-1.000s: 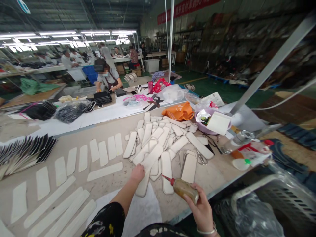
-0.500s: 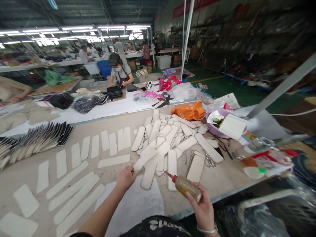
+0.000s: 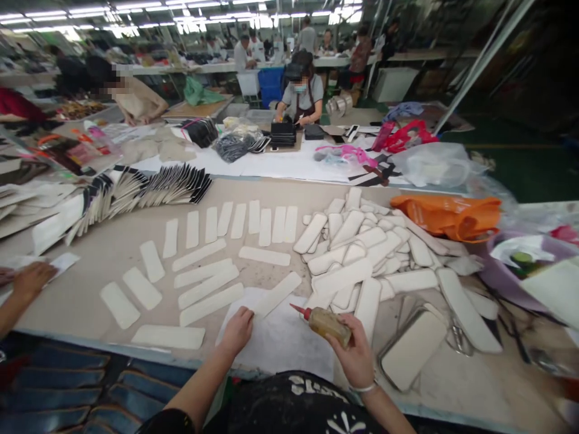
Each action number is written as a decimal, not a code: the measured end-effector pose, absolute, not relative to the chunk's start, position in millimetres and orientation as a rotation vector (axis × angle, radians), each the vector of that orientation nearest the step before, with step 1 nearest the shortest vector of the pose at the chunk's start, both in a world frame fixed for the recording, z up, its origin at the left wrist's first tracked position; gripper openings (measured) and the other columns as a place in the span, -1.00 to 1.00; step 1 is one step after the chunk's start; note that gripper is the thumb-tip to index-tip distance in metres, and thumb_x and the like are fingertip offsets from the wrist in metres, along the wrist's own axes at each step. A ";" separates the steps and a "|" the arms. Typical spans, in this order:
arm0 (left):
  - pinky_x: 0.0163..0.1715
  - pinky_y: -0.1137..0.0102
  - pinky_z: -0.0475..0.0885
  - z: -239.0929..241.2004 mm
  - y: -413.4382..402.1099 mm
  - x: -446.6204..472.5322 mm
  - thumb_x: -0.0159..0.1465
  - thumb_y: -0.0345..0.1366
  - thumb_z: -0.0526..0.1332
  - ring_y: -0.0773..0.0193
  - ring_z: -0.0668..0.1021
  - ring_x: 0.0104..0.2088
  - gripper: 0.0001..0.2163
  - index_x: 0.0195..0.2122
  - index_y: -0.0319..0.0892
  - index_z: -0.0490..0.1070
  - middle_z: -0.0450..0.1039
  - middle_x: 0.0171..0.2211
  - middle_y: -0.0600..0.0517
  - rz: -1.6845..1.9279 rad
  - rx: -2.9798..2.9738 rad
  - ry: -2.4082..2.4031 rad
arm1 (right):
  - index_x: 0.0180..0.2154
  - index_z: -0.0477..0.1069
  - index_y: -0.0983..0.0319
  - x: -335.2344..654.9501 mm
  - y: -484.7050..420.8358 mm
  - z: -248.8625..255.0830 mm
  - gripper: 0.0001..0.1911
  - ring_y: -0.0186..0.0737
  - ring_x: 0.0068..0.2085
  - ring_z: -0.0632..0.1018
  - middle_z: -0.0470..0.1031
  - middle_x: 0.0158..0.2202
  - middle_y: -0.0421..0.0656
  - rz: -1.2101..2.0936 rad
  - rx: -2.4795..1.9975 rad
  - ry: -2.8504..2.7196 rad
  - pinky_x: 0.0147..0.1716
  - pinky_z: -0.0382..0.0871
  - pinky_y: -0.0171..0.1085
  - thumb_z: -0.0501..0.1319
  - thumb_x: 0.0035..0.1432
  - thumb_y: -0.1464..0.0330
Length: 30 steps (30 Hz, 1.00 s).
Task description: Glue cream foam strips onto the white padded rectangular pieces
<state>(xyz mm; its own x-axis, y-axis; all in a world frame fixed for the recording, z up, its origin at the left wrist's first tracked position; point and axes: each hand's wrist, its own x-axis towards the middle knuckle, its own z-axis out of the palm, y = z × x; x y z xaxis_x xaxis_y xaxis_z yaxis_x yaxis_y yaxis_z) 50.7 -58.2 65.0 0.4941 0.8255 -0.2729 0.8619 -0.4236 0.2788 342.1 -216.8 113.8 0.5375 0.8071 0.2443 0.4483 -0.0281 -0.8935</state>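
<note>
My left hand (image 3: 237, 330) pinches the near end of a long cream strip (image 3: 277, 293) and holds it over a white sheet (image 3: 284, 337) at the table's front edge. My right hand (image 3: 354, 355) is closed round a squeeze bottle of brownish glue (image 3: 326, 322) with a red nozzle that points left toward the strip. A heap of cream rounded pieces (image 3: 371, 253) lies just beyond the bottle. Rows of separate cream strips (image 3: 205, 277) are laid out to the left.
Fanned black-edged pieces (image 3: 149, 187) lie at the back left. An orange bag (image 3: 447, 214), a purple bowl (image 3: 497, 277) and scissors (image 3: 459, 337) are on the right. Another person's hand (image 3: 29, 282) rests at the left edge. Co-workers sit at the far tables.
My left hand has drawn one long strip out of the heap toward me and onto the white sheet. The bottle has come left, close to the strip. The camera has swung left and down.
</note>
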 end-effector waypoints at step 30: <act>0.04 0.26 0.28 31.3 -74.4 7.0 0.27 -0.38 -0.07 0.19 0.34 -0.04 -0.62 0.08 -0.13 0.32 0.27 -0.05 -0.07 -0.073 2.254 1.185 | -0.13 0.38 0.11 261.8 -118.9 86.6 -0.62 -0.14 -0.05 0.35 0.28 -0.05 -0.10 0.457 -1.364 -1.835 -0.07 0.34 -0.08 0.13 0.02 0.57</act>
<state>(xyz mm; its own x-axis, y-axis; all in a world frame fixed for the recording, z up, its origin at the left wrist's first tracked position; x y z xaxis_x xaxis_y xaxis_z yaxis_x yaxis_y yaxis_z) 7.0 -74.4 31.3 0.6031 0.7365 -0.3065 0.7685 -0.4333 0.4708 261.8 -118.9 86.6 -0.1110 0.9199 0.3761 0.6360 0.3565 -0.6844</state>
